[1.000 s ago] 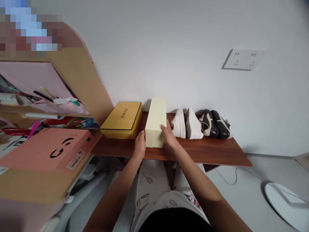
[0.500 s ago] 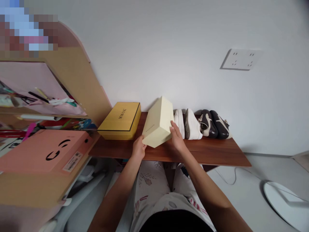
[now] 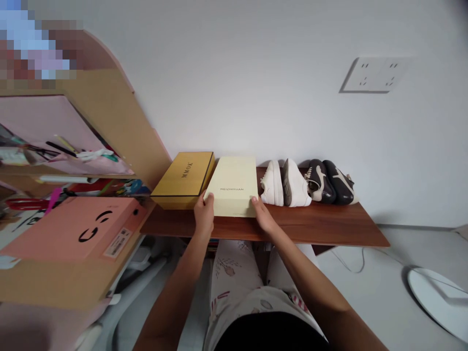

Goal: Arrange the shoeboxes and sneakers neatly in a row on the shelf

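A cream shoebox lettered MEIZHIYUAN lies level on the reddish-brown wooden shelf. My left hand grips its front left corner, thumb on the front edge. At the front right corner my right hand holds it the same way; the fingertips of both hands are partly hidden. Close on the left stands a yellow shoebox marked MMOK with black edging. To the right of the cream box is a pair of white sneakers, and beyond them a pair of black shoes with cream stripes.
A pink box rests on the desk at the left, beneath cluttered shelving. Behind the shelf rises a white wall with a socket plate. On the floor at right are a white round base and a cable.
The cream box has gone from tilted to lying level, square beside the yellow box. Both hands have stayed on it and turned with it. The view has shifted slightly.
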A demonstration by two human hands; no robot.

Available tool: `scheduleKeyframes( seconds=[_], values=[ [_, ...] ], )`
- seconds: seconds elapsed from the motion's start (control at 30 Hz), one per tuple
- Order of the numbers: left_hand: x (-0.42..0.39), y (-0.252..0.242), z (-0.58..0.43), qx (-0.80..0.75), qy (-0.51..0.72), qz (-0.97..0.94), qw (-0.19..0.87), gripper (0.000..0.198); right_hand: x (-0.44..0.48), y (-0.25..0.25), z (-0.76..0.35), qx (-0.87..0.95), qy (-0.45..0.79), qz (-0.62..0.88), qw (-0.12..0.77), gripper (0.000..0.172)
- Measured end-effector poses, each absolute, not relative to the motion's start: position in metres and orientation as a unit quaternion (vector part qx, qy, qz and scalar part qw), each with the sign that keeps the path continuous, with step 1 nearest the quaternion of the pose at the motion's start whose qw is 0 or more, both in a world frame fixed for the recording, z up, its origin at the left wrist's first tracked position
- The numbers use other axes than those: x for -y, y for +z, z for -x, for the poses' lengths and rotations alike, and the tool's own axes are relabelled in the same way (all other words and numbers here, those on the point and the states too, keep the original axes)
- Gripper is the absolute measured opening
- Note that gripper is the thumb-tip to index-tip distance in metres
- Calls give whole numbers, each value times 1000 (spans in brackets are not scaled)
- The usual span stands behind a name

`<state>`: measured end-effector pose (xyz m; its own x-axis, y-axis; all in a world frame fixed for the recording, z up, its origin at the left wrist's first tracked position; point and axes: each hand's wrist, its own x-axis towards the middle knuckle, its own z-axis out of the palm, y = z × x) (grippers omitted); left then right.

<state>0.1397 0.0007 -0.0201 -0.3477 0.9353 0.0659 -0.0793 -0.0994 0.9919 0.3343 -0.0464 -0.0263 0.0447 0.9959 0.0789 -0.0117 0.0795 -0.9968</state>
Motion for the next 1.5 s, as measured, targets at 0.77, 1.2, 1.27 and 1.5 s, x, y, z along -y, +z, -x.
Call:
scheduleKeyframes(
  seconds=[0.77, 1.2, 1.27, 1.5],
  values=[
    [-21, -57, -138, -534, 615, -427, 393, 51, 20, -57, -332, 473, 475, 533, 516, 96],
    [-26, -47, -146, -548, 605, -451, 361, 46, 8, -55, -329, 447, 490, 522, 536, 97],
    [-21, -45, -146, -572, 591, -455, 342, 48, 13, -54, -328, 437, 481, 538, 537, 97],
    [45, -36, -178, -537, 600, -572, 155, 60, 71, -52, -382, 422, 366, 507, 657, 72]
  ],
)
